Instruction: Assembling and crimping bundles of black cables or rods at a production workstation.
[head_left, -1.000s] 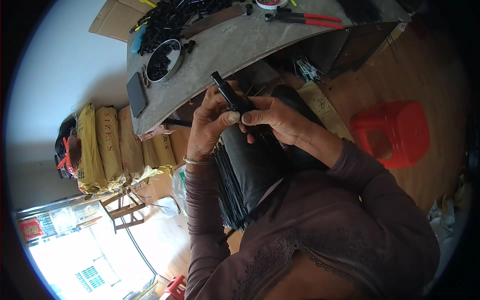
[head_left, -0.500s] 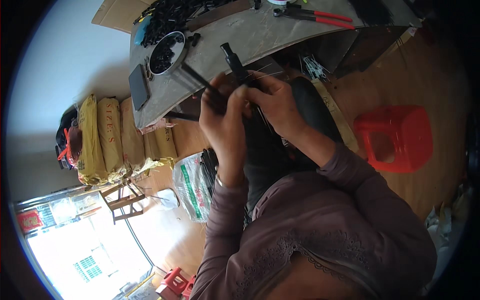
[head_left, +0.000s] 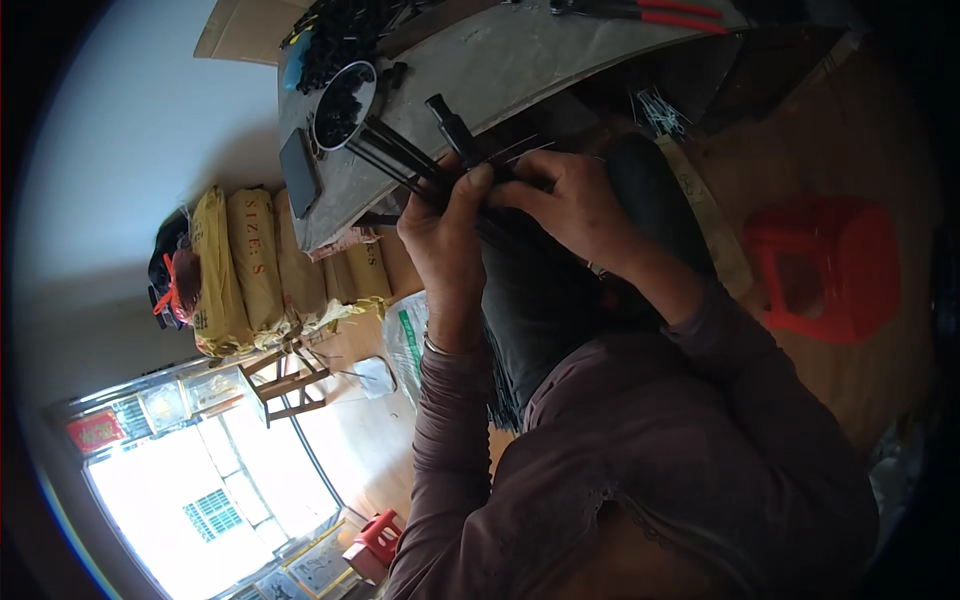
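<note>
My left hand (head_left: 445, 245) is closed around several slim black rods (head_left: 398, 150), which stick out beyond its fingers toward the table. Beside them, a black tube with a stepped, thicker end (head_left: 450, 122) rises from between my two hands. My left thumb presses near the tube's lower end. Close against that thumb, the fingers of my right hand (head_left: 575, 200) are pinched together; what they grip is hidden. A few thin metal wires (head_left: 530, 146) poke out just above my right fingers. Both hands are over my dark-trousered legs, at the table's near edge.
On the grey table (head_left: 500, 55) stand a round bowl of small black parts (head_left: 345, 105), a heap of black pieces (head_left: 340, 45), a dark flat phone-like slab (head_left: 298, 172) and red-handled pliers (head_left: 680, 15). A red stool (head_left: 830, 270) is at right; stuffed sacks (head_left: 255, 265) line the left wall.
The view has shifted, so the table sits higher and the sacks farther right. The black rods in my left hand now point up toward the bowl. Both hands remain close together.
</note>
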